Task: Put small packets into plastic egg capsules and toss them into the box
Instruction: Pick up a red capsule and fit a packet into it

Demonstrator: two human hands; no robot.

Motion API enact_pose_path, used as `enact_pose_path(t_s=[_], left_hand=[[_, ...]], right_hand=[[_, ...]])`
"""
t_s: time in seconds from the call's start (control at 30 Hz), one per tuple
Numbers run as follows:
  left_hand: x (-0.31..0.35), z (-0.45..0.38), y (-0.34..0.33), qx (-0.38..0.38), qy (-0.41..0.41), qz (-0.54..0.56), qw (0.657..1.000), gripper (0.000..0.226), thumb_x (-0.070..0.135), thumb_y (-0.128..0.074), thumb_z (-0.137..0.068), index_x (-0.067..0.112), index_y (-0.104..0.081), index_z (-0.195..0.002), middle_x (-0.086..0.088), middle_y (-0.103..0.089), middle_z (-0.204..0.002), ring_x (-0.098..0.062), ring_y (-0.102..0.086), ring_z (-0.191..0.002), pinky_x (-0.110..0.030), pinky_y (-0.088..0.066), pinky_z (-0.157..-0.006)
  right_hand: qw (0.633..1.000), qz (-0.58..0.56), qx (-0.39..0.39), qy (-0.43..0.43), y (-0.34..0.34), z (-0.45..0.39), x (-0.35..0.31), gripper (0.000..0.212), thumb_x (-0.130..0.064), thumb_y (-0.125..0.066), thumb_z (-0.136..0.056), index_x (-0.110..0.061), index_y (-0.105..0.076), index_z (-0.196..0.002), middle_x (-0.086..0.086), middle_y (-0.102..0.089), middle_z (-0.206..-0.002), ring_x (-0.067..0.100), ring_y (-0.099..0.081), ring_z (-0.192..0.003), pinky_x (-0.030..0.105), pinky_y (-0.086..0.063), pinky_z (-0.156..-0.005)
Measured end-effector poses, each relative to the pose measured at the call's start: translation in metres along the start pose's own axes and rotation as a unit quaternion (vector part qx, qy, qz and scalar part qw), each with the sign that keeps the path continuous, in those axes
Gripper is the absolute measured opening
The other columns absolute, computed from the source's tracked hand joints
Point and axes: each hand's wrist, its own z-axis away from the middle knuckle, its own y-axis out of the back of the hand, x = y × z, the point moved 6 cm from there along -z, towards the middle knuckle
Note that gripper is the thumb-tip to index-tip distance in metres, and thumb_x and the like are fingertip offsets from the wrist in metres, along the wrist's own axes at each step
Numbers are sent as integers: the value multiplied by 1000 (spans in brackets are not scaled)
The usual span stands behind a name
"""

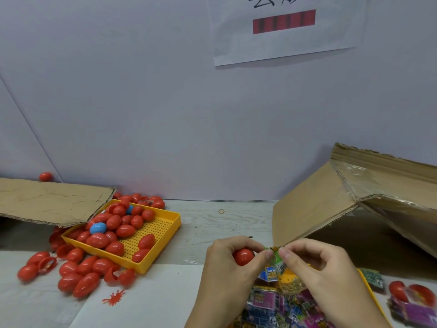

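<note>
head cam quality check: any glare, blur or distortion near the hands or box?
Head view: wide-angle bending curves the table edge and wall seam; glare on the clear tape along the cardboard box flap; the green packet pinched between left hand and right hand is slightly soft, print unreadable; lighting even, shadow under the box flap.

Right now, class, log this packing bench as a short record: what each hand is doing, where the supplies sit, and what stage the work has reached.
left hand: grips a red egg capsule and pinches the packet
right hand: pinches the green packet
packet pile: under the hands, in a yellow tray
egg supply: red eggs and a blue egg in the yellow tray at left, more spilled on the table
box: cardboard, at right
stage: packet not yet inside the capsule
</note>
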Motion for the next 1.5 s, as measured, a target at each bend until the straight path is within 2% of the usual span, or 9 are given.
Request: enact_pose_path(t_s=[0.13, 0.3, 0.43, 0.7, 0.97, 1.13, 1.23, 1.4, 1.5], left_hand=[[-1, 1, -1, -17, -2, -9, 1000, 11, 32, -84, -72, 35, -74, -69, 18, -66, -71, -6, -66, -73, -16, -53, -61], [-3, 1, -2, 4, -25, -63, 998, 9, 28, -81, -76, 33, -75, -73, 7, -66, -74, -10, -63, -75, -15, -51, -62], [-3, 0, 0, 29, -24, -44, 998, 11, 25, -77, -78, 34, -74, -74, 9, -67, -73, -9, -65, -77, -15, -51, -63], [1, -1, 0, 26, -30, -11, 999, 14, 23, -78, -78, 33, -73, -70, 13, -67, -68, -8, -64, -69, -19, -54, -61], [6, 0, -1, 15, -56, -41, 997, 28, 14, -76, -78, 38, -70, -64, 17, -63, -61, -2, -60, -61, -14, -51, -59], [8, 1, 3, 37, -68, -48, 996, 22, 16, -79, -76, 37, -71, -71, 18, -63, -62, -1, -59, -62, -12, -47, -58], [6, 1, 3, 29, -20, 38, 999, 14, 24, -84, -72, 33, -73, -71, 12, -65, -65, -3, -63, -60, -15, -49, -54], [9, 1, 2, 9, 2, 129, 992, 32, 50, -77, -52, 28, -74, -75, 9, -57, -58, -6, -55, -53, -19, -48, -56], [9, 0, 4, 21, -2, 127, 992, 29, 51, -76, -53, 30, -75, -74, 11, -58, -61, -7, -56, -55, -19, -49, -57]], right_hand=[[998, -56, -5, -23, 1, -1, 0, 2, -34, -73, -76, -33, -75, -77, -2, -71, -69, 2, -62, -59, 25, -43, -64], [989, -118, -74, -43, -8, 1, -6, 29, -47, -68, -60, -26, -77, -78, -3, -64, -58, 1, -55, -52, 26, -39, -62], [984, -134, -109, -54, -14, 2, -7, 29, -46, -68, -58, -28, -77, -80, -5, -66, -60, -1, -60, -56, 15, -43, -57], [982, -133, -115, -66, -12, 4, -12, 32, -47, -66, -60, -22, -79, -76, -5, -63, -53, -3, -57, -50, 8, -41, -50], [988, -127, -76, -36, -9, 1, -13, 23, -47, -68, -59, -33, -78, -75, -9, -62, -52, -6, -56, -52, 12, -41, -56], [974, -195, -112, -16, -12, 0, -8, 52, -57, -82, -51, -16, -78, -82, 2, -64, -62, 6, -55, -52, 18, -40, -51], [966, -241, -86, -36, -12, -5, 3, 77, -63, -90, -29, -12, -78, -85, 10, -53, -59, 18, -43, -51, 30, -31, -49], [942, -316, -59, -94, -11, -5, 8, 40, -32, -83, -55, -4, -77, -83, 11, -52, -57, 18, -39, -47, 22, -29, -37], [966, -248, -4, -72, -2, -3, 4, 25, -36, -72, -62, -21, -79, -80, 7, -60, -57, 17, -50, -49, 25, -37, -44]])
